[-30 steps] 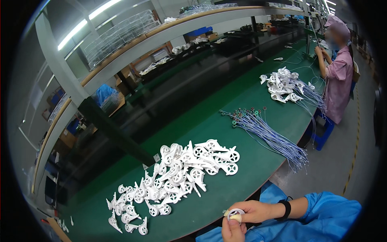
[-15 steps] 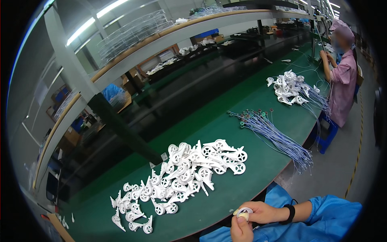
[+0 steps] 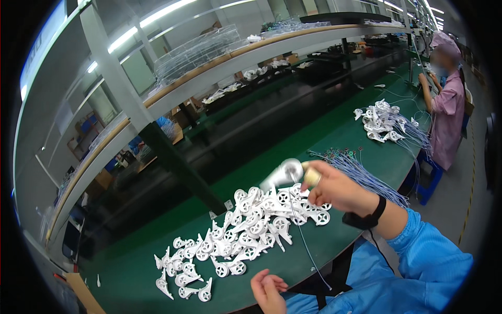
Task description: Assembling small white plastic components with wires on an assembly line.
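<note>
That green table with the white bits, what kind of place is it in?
Probably a factory: white parts heaped on the green table, a bundle of bluish wires, and a co-worker in a pink cap.

Smooth white plastic with a soft sheen covers a heap of moulded parts (image 3: 257,228) atop a smooth green tabletop (image 3: 285,266), as a blurred piece (image 3: 285,174) of like plastic trails a plastic-looking cable (image 3: 312,260); the blue sleeve (image 3: 429,256) is creased cloth, the box (image 3: 83,294) matt cardboard.

Green workbench (image 3: 235,290), raised shelf (image 3: 230,67), tube light (image 3: 162,13), grey floor (image 3: 445,204)
</note>
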Demonstrator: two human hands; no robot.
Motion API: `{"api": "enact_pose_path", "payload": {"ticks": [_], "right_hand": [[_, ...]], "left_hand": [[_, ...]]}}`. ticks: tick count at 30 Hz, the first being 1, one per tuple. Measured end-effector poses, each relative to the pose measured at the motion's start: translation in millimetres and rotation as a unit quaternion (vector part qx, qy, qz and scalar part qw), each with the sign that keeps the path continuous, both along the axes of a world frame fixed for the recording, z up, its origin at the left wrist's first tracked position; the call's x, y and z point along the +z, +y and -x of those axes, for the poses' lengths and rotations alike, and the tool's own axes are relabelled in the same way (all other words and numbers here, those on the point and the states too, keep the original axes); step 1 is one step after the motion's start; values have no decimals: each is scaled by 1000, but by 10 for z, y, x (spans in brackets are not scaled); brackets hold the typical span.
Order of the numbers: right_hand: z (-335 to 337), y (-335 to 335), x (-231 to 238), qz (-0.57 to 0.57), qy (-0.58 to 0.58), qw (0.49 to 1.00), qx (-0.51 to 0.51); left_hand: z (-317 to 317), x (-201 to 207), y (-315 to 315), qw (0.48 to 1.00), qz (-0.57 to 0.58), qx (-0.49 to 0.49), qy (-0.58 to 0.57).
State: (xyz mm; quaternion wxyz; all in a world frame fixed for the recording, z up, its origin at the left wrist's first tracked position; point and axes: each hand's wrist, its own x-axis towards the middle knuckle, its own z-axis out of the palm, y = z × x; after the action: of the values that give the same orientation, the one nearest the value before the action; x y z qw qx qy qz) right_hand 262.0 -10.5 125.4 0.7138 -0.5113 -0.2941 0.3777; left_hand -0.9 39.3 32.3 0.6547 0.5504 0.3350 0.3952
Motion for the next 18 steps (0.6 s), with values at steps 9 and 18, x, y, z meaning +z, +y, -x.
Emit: {"api": "enact_pose_path", "payload": {"ticks": [9,18], "right_hand": [[-347,-934,-474,138,-119,977,-112],[-1076,-1403,-551,394,-367,829,-149]], "left_hand": [[-539,-250,347,905,-361,-1,227],[-927,-308,509,826,-412,0,384]]}}
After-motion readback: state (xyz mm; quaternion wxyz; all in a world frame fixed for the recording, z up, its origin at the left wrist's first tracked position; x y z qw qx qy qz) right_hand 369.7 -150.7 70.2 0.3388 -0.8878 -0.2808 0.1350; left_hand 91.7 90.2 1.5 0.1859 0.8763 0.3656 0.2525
